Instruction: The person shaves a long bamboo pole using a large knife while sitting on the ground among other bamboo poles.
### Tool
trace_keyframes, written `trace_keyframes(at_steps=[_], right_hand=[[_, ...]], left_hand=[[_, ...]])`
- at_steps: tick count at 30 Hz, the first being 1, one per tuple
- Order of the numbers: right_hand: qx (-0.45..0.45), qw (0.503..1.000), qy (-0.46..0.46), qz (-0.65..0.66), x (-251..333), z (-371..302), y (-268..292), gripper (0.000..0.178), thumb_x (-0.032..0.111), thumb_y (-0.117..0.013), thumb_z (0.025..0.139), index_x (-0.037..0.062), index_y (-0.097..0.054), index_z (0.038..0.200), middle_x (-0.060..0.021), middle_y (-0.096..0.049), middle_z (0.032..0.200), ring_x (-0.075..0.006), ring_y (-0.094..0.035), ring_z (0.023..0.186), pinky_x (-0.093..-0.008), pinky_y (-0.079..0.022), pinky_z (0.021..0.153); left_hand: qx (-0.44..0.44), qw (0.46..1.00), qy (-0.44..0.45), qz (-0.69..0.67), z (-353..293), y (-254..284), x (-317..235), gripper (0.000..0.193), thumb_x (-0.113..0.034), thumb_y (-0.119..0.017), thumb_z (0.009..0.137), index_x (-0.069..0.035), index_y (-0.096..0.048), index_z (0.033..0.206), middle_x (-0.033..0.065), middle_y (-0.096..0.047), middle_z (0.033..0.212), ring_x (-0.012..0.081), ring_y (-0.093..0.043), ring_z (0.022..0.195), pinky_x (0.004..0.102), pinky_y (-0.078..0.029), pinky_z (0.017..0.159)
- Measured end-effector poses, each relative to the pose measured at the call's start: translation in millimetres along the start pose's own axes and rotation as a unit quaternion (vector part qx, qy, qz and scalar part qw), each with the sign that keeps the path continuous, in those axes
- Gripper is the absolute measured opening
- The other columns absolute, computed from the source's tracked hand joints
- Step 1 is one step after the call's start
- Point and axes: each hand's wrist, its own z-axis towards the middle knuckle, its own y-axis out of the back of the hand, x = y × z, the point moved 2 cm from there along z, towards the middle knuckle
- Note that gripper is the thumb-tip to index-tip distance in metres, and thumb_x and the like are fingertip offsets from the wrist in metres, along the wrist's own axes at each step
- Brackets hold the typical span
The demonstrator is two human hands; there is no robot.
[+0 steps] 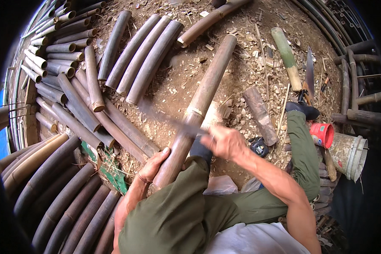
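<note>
Brown earth [165, 111] strewn with pale chips [240, 113] spreads behind, with cut bamboo lengths [155, 63] at upper left; a bamboo pole [205, 91] slants through the frame's centre, the left hand [153, 166] gripping its lower part, most fingers hidden beneath, while the right hand [227, 143] has fingers curled around a motion-blurred bladed tool [186, 126] crossing the pole

The bamboo pole [212, 77] is brown and pale-ringed, the trousers [165, 211] olive green, the small bucket [325, 136] red, the shirt [258, 240] white.
</note>
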Motion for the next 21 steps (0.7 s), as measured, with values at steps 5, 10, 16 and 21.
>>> trace_keyframes(at_steps=[5, 10, 16, 21], right_hand=[[0.026, 0.951, -0.306, 0.043, -53, 8, -3, 0.058, 0.056, -0.038, 0.096, 0.0071, -0.053, 0.068, -0.009, -0.056, 0.056, -0.0199, -0.055, 0.045, -0.0315, -0.045, 0.036], [0.034, 0.993, 0.107, -0.038, -8, -8, -10, 0.062, 0.062, -0.038, 0.092, 0.0052, -0.058, 0.078, -0.0118, -0.058, 0.062, -0.0233, -0.059, 0.05, -0.0385, -0.045, 0.039], [-0.03, 0.999, 0.021, 0.026, -8, 0, -6, 0.053, 0.054, -0.043, 0.094, 0.0051, -0.056, 0.079, -0.0125, -0.057, 0.06, -0.0224, -0.06, 0.05, -0.0369, -0.05, 0.043], [0.008, 0.964, -0.263, 0.048, -46, 11, -7, 0.052, 0.052, -0.041, 0.096, 0.0075, -0.051, 0.072, -0.0116, -0.055, 0.057, -0.0206, -0.055, 0.043, -0.0375, -0.043, 0.034]], left_hand=[[0.07, 0.996, 0.032, -0.044, 11, -7, -3, 0.062, -0.053, -0.037, 0.097, 0.002, -0.052, 0.122, 0.0166, -0.066, 0.095, 0.0215, -0.064, 0.086, 0.0318, -0.051, 0.079], [0.016, 0.998, -0.003, -0.053, 9, 5, 14, 0.065, -0.055, -0.039, 0.095, 0.003, -0.049, 0.123, 0.0175, -0.066, 0.095, 0.0217, -0.064, 0.086, 0.0322, -0.051, 0.078], [-0.035, 0.998, -0.008, -0.046, 2, 7, 7, 0.059, -0.049, -0.043, 0.096, 0.004, -0.05, 0.122, 0.0176, -0.066, 0.095, 0.0228, -0.065, 0.086, 0.0342, -0.053, 0.076], [0.002, 0.998, 0.017, -0.057, 9, 4, 7, 0.058, -0.049, -0.039, 0.097, 0.004, -0.052, 0.119, 0.0188, -0.067, 0.093, 0.0251, -0.065, 0.085, 0.0362, -0.053, 0.075]])
